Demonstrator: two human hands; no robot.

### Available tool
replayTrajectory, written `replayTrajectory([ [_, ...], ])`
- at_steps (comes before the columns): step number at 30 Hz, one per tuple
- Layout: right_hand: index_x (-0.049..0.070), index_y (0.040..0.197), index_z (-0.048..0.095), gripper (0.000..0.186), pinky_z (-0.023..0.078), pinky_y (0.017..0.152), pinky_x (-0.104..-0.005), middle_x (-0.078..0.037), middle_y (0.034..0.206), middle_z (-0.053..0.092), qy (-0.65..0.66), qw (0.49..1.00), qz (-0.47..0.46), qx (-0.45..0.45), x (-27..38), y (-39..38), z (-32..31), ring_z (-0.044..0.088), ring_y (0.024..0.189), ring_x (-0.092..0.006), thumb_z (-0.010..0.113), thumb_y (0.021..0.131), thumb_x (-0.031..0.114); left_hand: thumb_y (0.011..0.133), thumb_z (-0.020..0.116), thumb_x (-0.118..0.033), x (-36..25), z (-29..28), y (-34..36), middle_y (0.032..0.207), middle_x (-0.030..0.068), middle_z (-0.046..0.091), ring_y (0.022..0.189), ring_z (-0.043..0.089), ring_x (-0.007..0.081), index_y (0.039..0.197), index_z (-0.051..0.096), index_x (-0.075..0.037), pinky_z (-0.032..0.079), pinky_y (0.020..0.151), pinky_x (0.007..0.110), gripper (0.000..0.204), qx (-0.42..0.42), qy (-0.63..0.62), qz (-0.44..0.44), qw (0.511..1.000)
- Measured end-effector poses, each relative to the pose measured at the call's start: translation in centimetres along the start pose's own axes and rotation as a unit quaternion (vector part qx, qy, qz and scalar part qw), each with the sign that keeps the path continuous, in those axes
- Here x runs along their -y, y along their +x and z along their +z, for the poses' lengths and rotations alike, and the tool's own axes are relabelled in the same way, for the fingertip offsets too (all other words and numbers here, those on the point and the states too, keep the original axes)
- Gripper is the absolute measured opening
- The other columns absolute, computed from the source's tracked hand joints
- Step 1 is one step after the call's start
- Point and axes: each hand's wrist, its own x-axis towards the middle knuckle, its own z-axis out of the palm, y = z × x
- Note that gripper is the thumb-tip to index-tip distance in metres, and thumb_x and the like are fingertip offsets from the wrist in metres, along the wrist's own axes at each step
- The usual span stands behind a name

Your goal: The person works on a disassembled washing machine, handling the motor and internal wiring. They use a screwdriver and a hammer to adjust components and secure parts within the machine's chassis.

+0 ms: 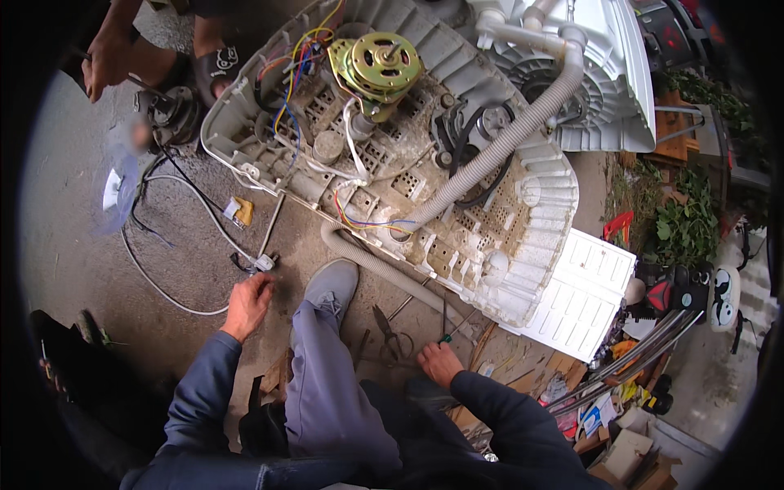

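Left hand on the floor, fingers curled, touching the white cable plug. Right hand closed on a green-handled screwdriver on the floor beside the overturned washing machine base; pliers just left.

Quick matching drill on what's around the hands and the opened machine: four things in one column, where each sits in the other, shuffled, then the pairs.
Things:
1. left hand
2. right hand
3. motor
4. pliers

Places:
A. on top of the upturned washing machine base, among coloured wires
B. on the ground between the grey shoe and the right hand
C. at the end of the white cable
D. on a green-handled screwdriver

Pairs: 1-C, 2-D, 3-A, 4-B
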Motion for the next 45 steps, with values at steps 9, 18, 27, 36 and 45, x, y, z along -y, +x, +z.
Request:
replayTrajectory([
  [9, 0.001, 0.115, 0.056, 0.031, 0.053, 0.079, -0.0377, -0.015, 0.104, 0.064, 0.308, 0.888, 0.103, -0.326, -3.1, 1.9, -30.6, 0.064, 0.092, -0.0313, 0.072, 0.091, 0.013, 0.094, 0.062, -0.008, -12.4, -4.2, 0.5, 0.089, 0.0151, 0.072, 0.08, 0.072, 0.0285, 0.109, 0.069, 0.001, 0.055, 0.072, 0.037, 0.018, -0.012, -0.103, 0.151, 0.983],
  [18, -0.003, 0.12, 0.057, 0.026, 0.052, 0.08, -0.0264, -0.009, 0.1, 0.067, 0.292, 0.638, 0.004, -0.713, -11.7, 8.1, -46.0, 0.063, 0.087, -0.0131, 0.066, 0.1, 0.011, 0.092, 0.074, -0.02, -30.2, -10.1, 11.9, 0.116, 0.0157, 0.07, 0.105, 0.067, 0.0346, 0.128, 0.063, -0.003, 0.053, 0.088, 0.041, 0.041, -0.123, -0.04, 0.495, 0.859],
  [27, -0.001, 0.112, 0.063, 0.018, 0.044, 0.068, -0.0201, -0.002, 0.088, 0.065, 0.172, 0.669, 0.002, -0.723, -14.2, 13.8, -48.7, 0.056, 0.078, -0.0064, 0.067, 0.101, 0.012, 0.095, 0.069, -0.026, -32.1, -11.2, 19.5, 0.078, 0.0189, 0.066, 0.074, 0.063, 0.0415, 0.101, 0.07, -0.004, 0.049, 0.063, 0.046, 0.023, -0.098, 0.001, 0.499, 0.861],
  [36, 0.0, 0.11, 0.063, 0.016, 0.044, 0.064, -0.0205, -0.001, 0.085, 0.064, 0.174, 0.676, 0.035, -0.715, -14.4, 14.3, -48.4, 0.054, 0.073, -0.0056, 0.068, 0.1, 0.011, 0.096, 0.068, -0.024, -31.8, -10.5, 20.3, 0.079, 0.0192, 0.067, 0.072, 0.064, 0.039, 0.101, 0.07, -0.003, 0.05, 0.064, 0.044, 0.022, -0.075, -0.014, 0.492, 0.867],
  [45, 0.0, 0.11, 0.064, 0.016, 0.044, 0.064, -0.0206, -0.001, 0.085, 0.064, 0.152, 0.669, 0.014, -0.727, -14.5, 14.7, -48.2, 0.055, 0.073, -0.0058, 0.068, 0.1, 0.011, 0.097, 0.066, -0.022, -31.4, -10.3, 20.5, 0.078, 0.0159, 0.067, 0.068, 0.064, 0.0338, 0.104, 0.072, -0.004, 0.05, 0.063, 0.041, 0.02, -0.087, -0.003, 0.509, 0.856],
])
